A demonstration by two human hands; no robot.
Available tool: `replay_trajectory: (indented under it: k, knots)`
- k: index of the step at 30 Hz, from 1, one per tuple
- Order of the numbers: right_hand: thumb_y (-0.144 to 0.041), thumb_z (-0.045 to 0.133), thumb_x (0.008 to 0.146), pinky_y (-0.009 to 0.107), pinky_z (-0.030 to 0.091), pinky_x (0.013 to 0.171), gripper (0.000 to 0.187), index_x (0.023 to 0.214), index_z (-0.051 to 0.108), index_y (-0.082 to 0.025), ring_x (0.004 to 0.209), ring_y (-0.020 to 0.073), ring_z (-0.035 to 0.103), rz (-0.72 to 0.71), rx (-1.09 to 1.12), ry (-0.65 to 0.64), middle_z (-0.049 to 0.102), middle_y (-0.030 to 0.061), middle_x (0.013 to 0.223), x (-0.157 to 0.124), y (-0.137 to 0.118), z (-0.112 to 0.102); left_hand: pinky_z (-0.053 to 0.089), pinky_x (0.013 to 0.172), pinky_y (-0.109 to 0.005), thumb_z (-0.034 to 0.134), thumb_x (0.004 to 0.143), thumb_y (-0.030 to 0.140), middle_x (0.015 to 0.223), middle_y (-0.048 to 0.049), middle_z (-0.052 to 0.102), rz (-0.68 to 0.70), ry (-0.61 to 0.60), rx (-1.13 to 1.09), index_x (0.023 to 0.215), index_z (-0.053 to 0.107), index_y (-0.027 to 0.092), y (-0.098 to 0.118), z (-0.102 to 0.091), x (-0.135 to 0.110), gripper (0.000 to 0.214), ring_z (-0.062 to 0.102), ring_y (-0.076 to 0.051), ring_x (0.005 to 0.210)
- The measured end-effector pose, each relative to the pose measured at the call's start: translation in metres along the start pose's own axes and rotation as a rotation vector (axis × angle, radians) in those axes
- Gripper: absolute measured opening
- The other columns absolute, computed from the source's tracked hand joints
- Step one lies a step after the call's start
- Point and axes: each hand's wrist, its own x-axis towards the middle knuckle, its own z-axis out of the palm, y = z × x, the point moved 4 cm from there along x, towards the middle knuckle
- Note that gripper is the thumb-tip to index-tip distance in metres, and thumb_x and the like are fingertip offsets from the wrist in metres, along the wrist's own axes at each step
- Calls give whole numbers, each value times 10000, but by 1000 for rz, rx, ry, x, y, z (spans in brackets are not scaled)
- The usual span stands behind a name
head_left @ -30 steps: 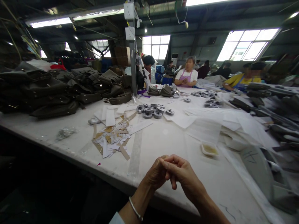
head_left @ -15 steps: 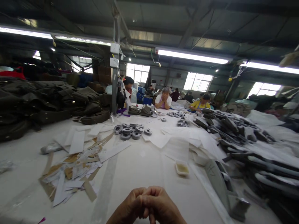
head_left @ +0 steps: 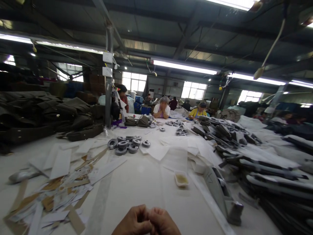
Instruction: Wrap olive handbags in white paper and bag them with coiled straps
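Note:
At the bottom middle of the head view, my left hand (head_left: 134, 220) and my right hand (head_left: 163, 221) meet over the white table (head_left: 137, 186). Both are closed, with their bent fingers and thumbs pressed together at the tips. Whatever they may hold is hidden or too small to make out. Just beyond them, to the right, stands a small white dish (head_left: 181, 179) with something yellowish inside. Neither hand touches it.
Cardboard and paper scraps (head_left: 65, 195) lie to the left. Several grey rolls (head_left: 123, 144) sit farther back. A grey tape dispenser-like stand (head_left: 220, 189) and piled dark pieces (head_left: 271, 173) are on the right. Dark fabric (head_left: 49, 114) is heaped far left. People (head_left: 161, 107) sit beyond.
The view has turned right, so the table's contents sit farther left. My hands remain together at the bottom, slightly lower in view, with the fingers still closed.

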Motion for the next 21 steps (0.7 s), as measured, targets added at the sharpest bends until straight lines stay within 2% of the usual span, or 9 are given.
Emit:
replay_trajectory:
  k: [2,4,6,8,11,16,21]
  knots:
    - [-742,790,408,200,113,346,654,574,477,-192,315,16,272,4,112,81,391,-86,382,2,5,-5,315,483,-223,778,621,522,555,40,536,20,48,23,639,472,190,-3,3,1,451,474,-106,528]
    - [-781,777,387,192,104,348,701,605,437,-208,320,10,231,53,239,155,358,-109,392,1,9,-8,324,476,-224,757,639,566,542,55,484,38,127,0,615,446,195,-2,3,1,485,420,-91,508]
    - [-813,759,388,190,93,349,728,605,401,-217,320,9,203,85,280,162,335,-119,384,-2,9,-8,340,470,-224,746,628,635,554,59,468,76,171,-65,634,455,194,2,3,0,528,401,-87,505]
    - [-839,728,436,197,83,348,719,606,423,-211,312,12,203,96,207,88,339,-112,373,-7,8,-4,356,475,-224,749,611,672,576,56,495,129,158,-141,719,516,184,8,5,-1,551,420,-89,507]
    - [-834,693,523,204,72,355,688,620,477,-188,315,13,227,124,112,7,350,-101,373,-13,10,1,371,508,-223,741,666,643,581,43,543,150,144,-201,807,575,170,14,10,-5,521,462,-91,513]
    - [-794,705,542,199,79,379,664,653,506,-170,342,9,244,192,137,-68,357,-99,397,-20,21,2,355,491,-223,791,644,574,533,28,575,98,143,-251,698,573,167,14,16,-11,465,481,-97,482]
    - [-844,651,571,196,108,360,691,688,524,-175,327,18,221,114,113,-151,360,-104,387,-23,20,-2,355,497,-225,758,701,550,529,9,598,93,118,-272,691,596,158,13,19,-14,424,484,-102,478]
